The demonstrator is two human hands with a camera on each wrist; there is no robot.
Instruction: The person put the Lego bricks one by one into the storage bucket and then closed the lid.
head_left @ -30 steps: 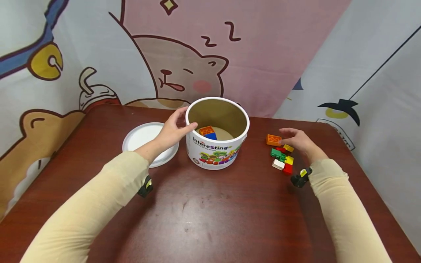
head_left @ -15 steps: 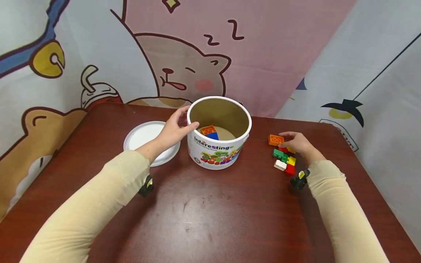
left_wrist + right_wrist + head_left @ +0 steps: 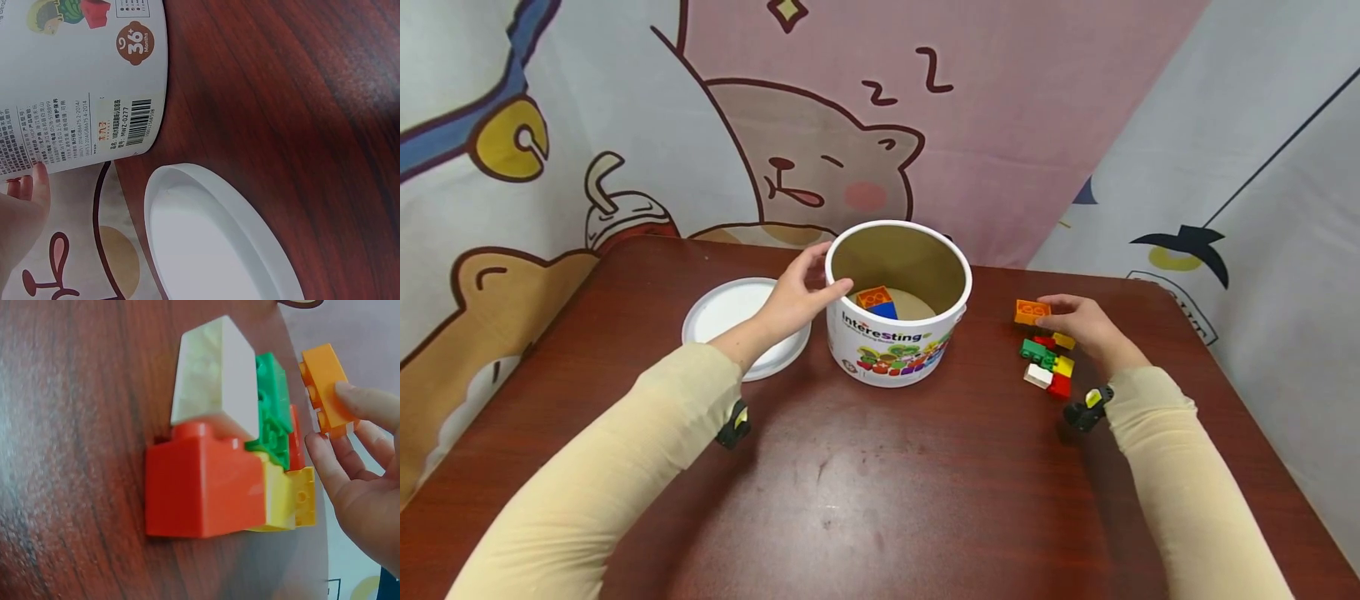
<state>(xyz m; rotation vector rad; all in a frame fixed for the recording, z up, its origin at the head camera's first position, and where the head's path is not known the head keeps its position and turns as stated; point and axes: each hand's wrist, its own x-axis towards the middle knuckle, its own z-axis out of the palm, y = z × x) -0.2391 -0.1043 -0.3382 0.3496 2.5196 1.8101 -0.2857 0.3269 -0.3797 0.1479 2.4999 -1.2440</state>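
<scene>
Between thumb and fingers, my right hand (image 3: 1081,325) pinches an orange toy block (image 3: 1032,312). In the right wrist view the orange block (image 3: 326,387) is held up off the table. My left hand (image 3: 793,296) grips the left side of a white bucket (image 3: 887,358), thumb across its rim. Fingers (image 3: 39,181) lie against the printed wall in the left wrist view. Inside the bucket are an orange block (image 3: 874,297) and a blue block (image 3: 883,310). Below the right hand lie a white block (image 3: 215,375), a green one (image 3: 273,400), red ones (image 3: 206,487) and yellow ones (image 3: 279,494).
A white round lid (image 3: 722,308) lies on the brown table (image 3: 865,483), left of the bucket and partly behind the left arm. A cartoon-printed cloth (image 3: 1022,125) hangs behind the table's far edge.
My right hand has taken the orange block and raised it slightly from beside the other blocks. The left hand and bucket have stayed in place.
</scene>
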